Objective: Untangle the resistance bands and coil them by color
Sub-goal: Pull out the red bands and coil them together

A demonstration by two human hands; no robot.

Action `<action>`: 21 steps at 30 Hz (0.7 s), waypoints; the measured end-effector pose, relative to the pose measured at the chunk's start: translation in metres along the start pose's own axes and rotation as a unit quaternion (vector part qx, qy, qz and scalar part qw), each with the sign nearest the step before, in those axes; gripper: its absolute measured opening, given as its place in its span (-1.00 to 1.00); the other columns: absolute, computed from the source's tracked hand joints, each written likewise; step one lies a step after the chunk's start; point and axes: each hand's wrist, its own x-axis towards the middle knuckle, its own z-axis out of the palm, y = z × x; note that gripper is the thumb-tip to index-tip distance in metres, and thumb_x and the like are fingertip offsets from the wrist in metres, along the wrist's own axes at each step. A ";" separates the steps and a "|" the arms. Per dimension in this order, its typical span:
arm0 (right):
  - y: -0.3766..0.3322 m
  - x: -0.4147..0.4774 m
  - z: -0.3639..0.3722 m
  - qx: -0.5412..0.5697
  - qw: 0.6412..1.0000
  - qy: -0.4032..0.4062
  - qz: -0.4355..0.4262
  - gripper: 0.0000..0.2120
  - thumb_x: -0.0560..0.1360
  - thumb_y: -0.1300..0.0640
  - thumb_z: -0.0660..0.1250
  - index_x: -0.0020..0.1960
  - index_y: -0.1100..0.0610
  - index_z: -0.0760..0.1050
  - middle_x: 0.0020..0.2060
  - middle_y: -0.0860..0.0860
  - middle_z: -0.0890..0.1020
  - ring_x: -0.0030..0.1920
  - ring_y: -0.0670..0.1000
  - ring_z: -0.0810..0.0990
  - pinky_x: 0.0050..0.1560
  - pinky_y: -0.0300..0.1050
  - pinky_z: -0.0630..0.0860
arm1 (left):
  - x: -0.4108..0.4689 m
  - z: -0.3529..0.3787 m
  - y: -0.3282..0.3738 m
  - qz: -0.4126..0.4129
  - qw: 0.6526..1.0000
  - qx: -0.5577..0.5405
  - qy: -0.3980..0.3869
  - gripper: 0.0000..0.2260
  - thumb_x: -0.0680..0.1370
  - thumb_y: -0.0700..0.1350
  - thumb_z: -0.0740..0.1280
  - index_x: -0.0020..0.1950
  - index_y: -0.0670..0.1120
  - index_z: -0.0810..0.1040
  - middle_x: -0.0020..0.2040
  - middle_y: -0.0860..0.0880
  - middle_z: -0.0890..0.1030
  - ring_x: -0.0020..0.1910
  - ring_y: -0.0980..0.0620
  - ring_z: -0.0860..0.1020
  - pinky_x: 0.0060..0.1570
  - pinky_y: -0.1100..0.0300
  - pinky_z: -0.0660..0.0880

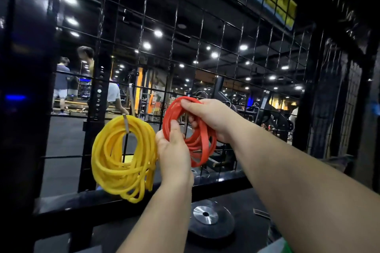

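Note:
A coil of yellow tube band (121, 160) hangs from a metal hook (125, 123) on the black wire grid wall. Just to its right, both my hands hold up a coil of flat red band (200, 144) in front of the grid. My left hand (174, 150) grips the coil's lower left side, thumb pressed on the red loops. My right hand (207, 117) grips the top right of the coil, fingers curled through its middle. Part of the red coil is hidden behind my hands.
The black wire grid wall (205, 57) stands close ahead, with a black frame bar (123, 197) along its base. A black weight plate (207, 220) with a silver hub lies below my arms. People stand far off at the left beyond the grid.

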 end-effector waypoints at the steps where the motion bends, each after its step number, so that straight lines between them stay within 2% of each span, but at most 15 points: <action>1: 0.003 0.004 0.000 -0.010 1.000 0.008 0.003 -0.71 0.53 -0.04 0.39 -0.26 0.12 0.50 -0.45 -0.03 0.52 -0.45 -0.08 0.45 -0.39 -0.21 0.46 | 0.002 0.001 -0.002 0.009 1.000 0.014 0.009 -0.65 0.61 0.13 0.19 0.27 -0.07 0.41 0.04 -0.06 0.56 -0.01 -0.05 0.59 -0.10 0.08 0.56; 4: 0.015 0.008 -0.003 0.010 0.999 0.028 0.021 -0.67 0.51 -0.08 0.40 -0.29 0.12 0.50 -0.46 0.00 0.51 -0.48 -0.07 0.45 -0.40 -0.20 0.46 | 0.005 0.002 -0.009 0.012 0.999 0.049 0.011 -0.72 0.59 0.16 0.19 0.18 0.02 0.41 0.04 -0.06 0.56 -0.02 -0.05 0.59 -0.03 -0.02 0.57; 7: 0.031 0.003 -0.006 0.035 0.998 -0.007 0.057 -0.70 0.49 -0.08 0.41 -0.19 0.15 0.48 -0.45 -0.02 0.52 -0.48 -0.08 0.47 -0.40 -0.22 0.50 | 0.005 -0.006 -0.019 0.002 0.995 0.096 0.018 -0.75 0.59 0.18 0.18 0.08 0.02 0.43 -0.07 -0.02 0.55 -0.12 -0.02 0.56 -0.16 0.08 0.51; 8: 0.038 0.002 -0.006 0.056 0.996 -0.026 0.068 -0.70 0.46 -0.09 0.41 -0.17 0.15 0.48 -0.44 -0.02 0.51 -0.47 -0.08 0.46 -0.38 -0.22 0.51 | 0.004 -0.010 -0.024 -0.002 0.994 0.105 0.019 -0.75 0.59 0.17 0.17 0.06 0.01 0.45 -0.10 -0.02 0.55 -0.14 -0.01 0.54 -0.19 0.11 0.48; 10: 0.052 0.001 -0.002 0.133 0.987 -0.048 0.075 -0.69 0.40 -0.06 0.42 -0.10 0.16 0.47 -0.45 0.00 0.48 -0.48 -0.07 0.44 -0.41 -0.20 0.51 | 0.002 -0.014 -0.034 -0.011 0.993 0.117 0.014 -0.80 0.60 0.15 0.17 0.02 0.05 0.45 -0.09 -0.03 0.57 -0.12 -0.01 0.55 -0.14 0.08 0.50; 12: 0.062 0.000 0.002 0.201 0.976 -0.034 0.071 -0.65 0.42 0.02 0.44 0.07 0.19 0.42 -0.44 0.01 0.47 -0.49 -0.07 0.44 -0.45 -0.18 0.50 | 0.001 -0.017 -0.041 -0.023 0.994 0.103 0.007 -0.82 0.60 0.15 0.19 -0.02 0.08 0.45 -0.10 -0.02 0.58 -0.10 -0.04 0.57 -0.06 0.01 0.53; 14: 0.069 -0.003 0.004 0.228 0.971 -0.023 0.072 -0.68 0.45 0.05 0.43 0.07 0.19 0.42 -0.40 0.03 0.47 -0.46 -0.05 0.43 -0.44 -0.17 0.49 | 0.001 -0.021 -0.045 -0.031 0.995 0.099 0.005 -0.83 0.59 0.14 0.22 0.01 0.06 0.47 -0.13 -0.02 0.60 -0.13 -0.03 0.57 -0.07 0.04 0.51; 17: 0.081 -0.017 0.005 0.267 0.959 -0.023 0.094 -0.65 0.38 -0.07 0.42 -0.13 0.21 0.46 -0.38 0.09 0.47 -0.40 0.03 0.46 -0.30 -0.11 0.52 | -0.004 -0.027 -0.045 -0.035 0.995 0.098 -0.007 -0.80 0.53 0.08 0.34 0.07 0.01 0.50 -0.15 -0.05 0.65 -0.18 -0.05 0.62 -0.11 0.02 0.56; 19: 0.091 -0.025 0.004 0.280 0.957 -0.020 0.078 -0.59 0.40 -0.08 0.45 -0.05 0.26 0.46 -0.30 0.17 0.50 -0.28 0.11 0.50 -0.11 0.02 0.54 | -0.011 -0.031 -0.047 -0.031 0.994 0.102 -0.021 -0.78 0.49 0.00 0.42 0.09 0.00 0.52 -0.15 -0.04 0.67 -0.19 -0.04 0.65 -0.17 0.08 0.56; 21: 0.098 -0.032 0.004 0.253 0.965 -0.011 0.064 -0.52 0.39 -0.07 0.48 0.10 0.25 0.46 -0.15 0.22 0.58 -0.10 0.19 0.54 0.16 0.23 0.46 | -0.018 -0.037 -0.050 -0.021 0.993 0.109 -0.035 -0.77 0.45 -0.07 0.47 0.08 -0.01 0.54 -0.17 -0.02 0.69 -0.23 0.01 0.65 -0.24 0.16 0.52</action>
